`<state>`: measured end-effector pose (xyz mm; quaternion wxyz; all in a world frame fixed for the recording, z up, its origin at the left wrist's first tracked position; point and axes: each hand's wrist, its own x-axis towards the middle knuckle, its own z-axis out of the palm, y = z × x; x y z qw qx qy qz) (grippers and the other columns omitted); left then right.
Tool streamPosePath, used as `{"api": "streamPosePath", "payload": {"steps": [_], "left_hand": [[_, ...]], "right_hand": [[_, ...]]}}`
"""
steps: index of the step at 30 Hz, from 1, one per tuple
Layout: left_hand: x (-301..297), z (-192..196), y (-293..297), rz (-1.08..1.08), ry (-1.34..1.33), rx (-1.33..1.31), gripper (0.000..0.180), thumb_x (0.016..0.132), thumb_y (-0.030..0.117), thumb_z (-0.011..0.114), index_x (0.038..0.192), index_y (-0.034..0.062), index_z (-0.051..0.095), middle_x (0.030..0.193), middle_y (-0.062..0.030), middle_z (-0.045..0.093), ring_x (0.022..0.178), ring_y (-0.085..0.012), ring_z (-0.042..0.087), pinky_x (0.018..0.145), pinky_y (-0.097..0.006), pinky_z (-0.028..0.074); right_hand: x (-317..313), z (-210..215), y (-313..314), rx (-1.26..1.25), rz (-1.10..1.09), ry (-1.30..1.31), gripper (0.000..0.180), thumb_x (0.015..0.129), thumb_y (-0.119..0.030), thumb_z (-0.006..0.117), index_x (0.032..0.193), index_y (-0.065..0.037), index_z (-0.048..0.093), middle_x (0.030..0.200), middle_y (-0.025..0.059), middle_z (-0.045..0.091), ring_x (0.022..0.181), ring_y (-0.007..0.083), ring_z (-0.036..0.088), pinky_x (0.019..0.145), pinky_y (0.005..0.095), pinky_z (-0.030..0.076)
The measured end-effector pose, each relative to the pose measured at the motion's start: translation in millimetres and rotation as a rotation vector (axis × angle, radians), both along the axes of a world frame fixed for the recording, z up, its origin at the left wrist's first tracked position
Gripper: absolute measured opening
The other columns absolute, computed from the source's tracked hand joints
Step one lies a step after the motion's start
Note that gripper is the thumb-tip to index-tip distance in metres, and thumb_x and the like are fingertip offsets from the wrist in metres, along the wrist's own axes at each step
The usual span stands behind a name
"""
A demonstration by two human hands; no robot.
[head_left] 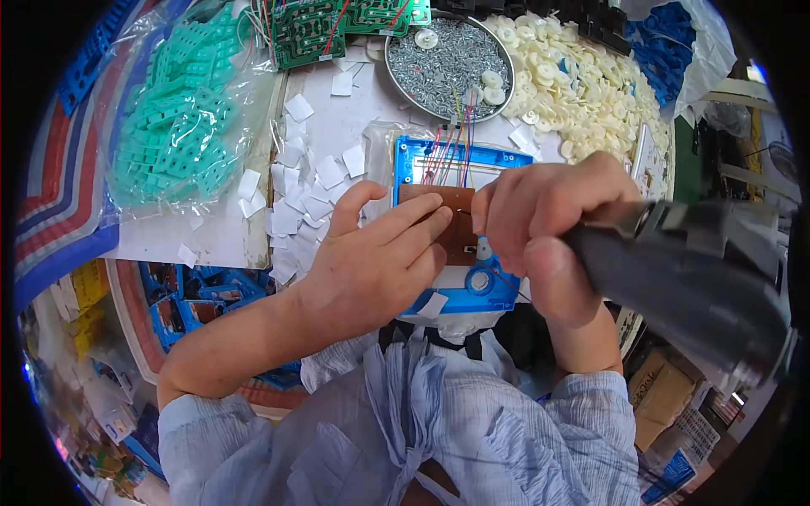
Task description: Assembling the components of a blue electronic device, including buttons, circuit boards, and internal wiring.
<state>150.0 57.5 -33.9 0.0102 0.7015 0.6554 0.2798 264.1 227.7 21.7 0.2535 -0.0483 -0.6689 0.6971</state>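
Observation:
My left hand (371, 261) lies with fingers spread on a brown circuit board (456, 229), pressing it into a blue plastic casing (504, 297). Red, white and blue wires (451, 156) run from the board over the casing's far edge. Closed around a black electric screwdriver (683, 287), my right hand (561, 223) is over the casing's right side. The tool's thick body rises toward the camera; my fingers hide its tip, so contact with the board cannot be told. A small white paper square (433, 305) lies on the casing's near edge.
Beyond the casing stands a round metal tray (447, 63) of screws, beside a heap of cream plastic discs (574, 80). Green circuit boards (312, 34) lie at the back. To the left are a bag of turquoise plastic parts (181, 118), scattered white paper squares (295, 190) and blue assemblies (202, 308) in a bin.

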Motion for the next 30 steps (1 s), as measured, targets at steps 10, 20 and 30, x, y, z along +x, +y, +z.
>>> {"api": "streamPosePath", "payload": {"steps": [10, 20, 30], "left_hand": [[4.7, -4.3, 1.1, 0.023, 0.041, 0.036, 0.01, 0.081, 0.015, 0.068, 0.09, 0.0098, 0.071, 0.116, -0.0094, 0.073, 0.122, -0.0213, 0.064, 0.109, -0.053, 0.035], [17.3, 7.1, -15.1, 0.022, -0.382, 0.065, 0.024, 0.078, 0.016, 0.084, 0.093, 0.0113, 0.066, 0.105, -0.0022, 0.076, 0.106, -0.0206, 0.074, 0.102, -0.05, 0.039], [34.3, 0.7, -17.8, 0.068, -0.408, 0.179, 0.027, 0.077, 0.014, 0.086, 0.096, 0.01, 0.068, 0.102, -0.0017, 0.076, 0.1, -0.0203, 0.076, 0.106, -0.053, 0.039]], "right_hand": [[-3.3, -8.7, 13.2, 0.055, 0.121, 0.042, 0.033, 0.098, -0.026, 0.074, 0.107, -0.007, 0.048, 0.061, 0.0019, 0.053, 0.053, 0.0133, 0.048, 0.054, 0.0324, 0.042], [22.6, 41.1, 0.7, -0.261, 0.265, 0.243, 0.03, 0.09, -0.028, 0.082, 0.099, -0.016, 0.057, 0.06, -0.0037, 0.06, 0.046, 0.0086, 0.053, 0.052, 0.0271, 0.053], [26.3, 31.6, -7.8, -0.225, 0.412, 0.295, 0.029, 0.095, -0.028, 0.079, 0.1, -0.012, 0.056, 0.06, -0.0024, 0.06, 0.047, 0.011, 0.058, 0.052, 0.0277, 0.054]]}}
